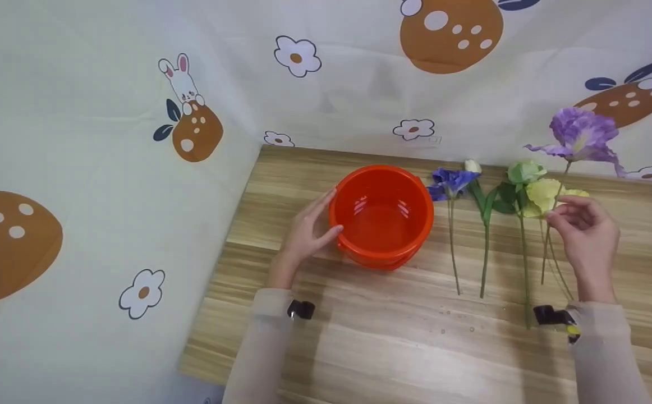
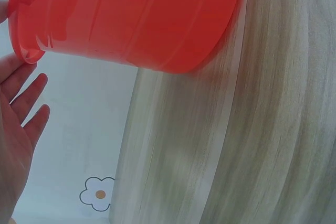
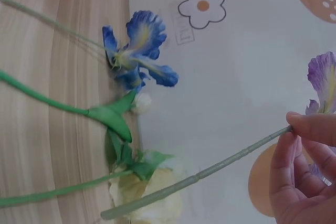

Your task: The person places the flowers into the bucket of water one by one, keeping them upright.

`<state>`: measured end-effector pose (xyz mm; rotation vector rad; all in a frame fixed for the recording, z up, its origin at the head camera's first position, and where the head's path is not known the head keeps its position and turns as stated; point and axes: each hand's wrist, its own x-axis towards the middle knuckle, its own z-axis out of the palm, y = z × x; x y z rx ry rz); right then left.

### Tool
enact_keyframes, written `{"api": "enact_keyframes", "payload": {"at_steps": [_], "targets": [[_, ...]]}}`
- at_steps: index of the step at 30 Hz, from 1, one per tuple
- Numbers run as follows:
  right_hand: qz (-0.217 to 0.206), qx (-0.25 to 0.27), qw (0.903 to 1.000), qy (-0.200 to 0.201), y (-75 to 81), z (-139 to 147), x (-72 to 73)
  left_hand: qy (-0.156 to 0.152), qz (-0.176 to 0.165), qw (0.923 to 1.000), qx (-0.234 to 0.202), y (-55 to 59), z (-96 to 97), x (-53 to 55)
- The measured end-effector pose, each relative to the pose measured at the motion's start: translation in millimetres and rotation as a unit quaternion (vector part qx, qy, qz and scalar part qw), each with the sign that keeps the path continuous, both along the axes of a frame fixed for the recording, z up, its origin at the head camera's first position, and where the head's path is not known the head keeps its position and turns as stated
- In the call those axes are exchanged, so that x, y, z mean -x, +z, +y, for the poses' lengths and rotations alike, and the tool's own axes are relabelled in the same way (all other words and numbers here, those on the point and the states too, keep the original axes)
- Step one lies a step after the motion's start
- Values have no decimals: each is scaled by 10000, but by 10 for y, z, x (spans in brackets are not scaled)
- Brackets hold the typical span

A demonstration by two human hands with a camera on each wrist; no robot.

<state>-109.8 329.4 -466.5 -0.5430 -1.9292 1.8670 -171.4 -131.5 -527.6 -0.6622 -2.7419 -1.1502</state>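
Note:
A red plastic bucket stands upright on the wooden table. My left hand rests against its left side, thumb and fingers spread nearly straight at the rim. In the left wrist view the fingertips lie right by the rim. My right hand pinches the stem of a purple iris between thumb and fingers. The bloom is up and the bare stem end points down, above the table. Just left of that hand lie a light green flower and a yellow flower.
A blue iris and a white tulip lie right of the bucket, stems toward the front. The wooden table meets a printed wall covering at the back and left.

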Motion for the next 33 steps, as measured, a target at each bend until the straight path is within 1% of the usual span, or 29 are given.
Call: {"api": "enact_keyframes", "payload": {"at_steps": [3,5,10,13,19,21,23,28,30,33], "targets": [[37,-58,10000,29,-23,-44,47,-22,33,10000,-40,-6,0,4],[97,-198,9997,53,-31,-83,76,-23,22,10000,-33,-8,0,4],[392,55,9989,232,6,-197,122,-16,4,10000,-33,-8,2,0],[468,35,9984,331,80,-279,135,-17,11,10000,-44,-8,3,-3],[452,-322,9976,403,306,-463,159,39,-37,10000,14,1,4,-9],[489,-427,9970,430,364,-514,183,49,-44,10000,66,1,0,-9],[545,-503,9962,462,387,-550,227,55,-38,10000,54,-3,0,-8],[866,-324,9937,635,442,-641,321,0,49,10000,28,-19,0,3],[1002,-235,9921,717,487,-687,337,-18,76,10000,48,-22,1,9],[1104,-267,9903,795,554,-762,361,-4,79,10000,58,-20,1,9]]}}
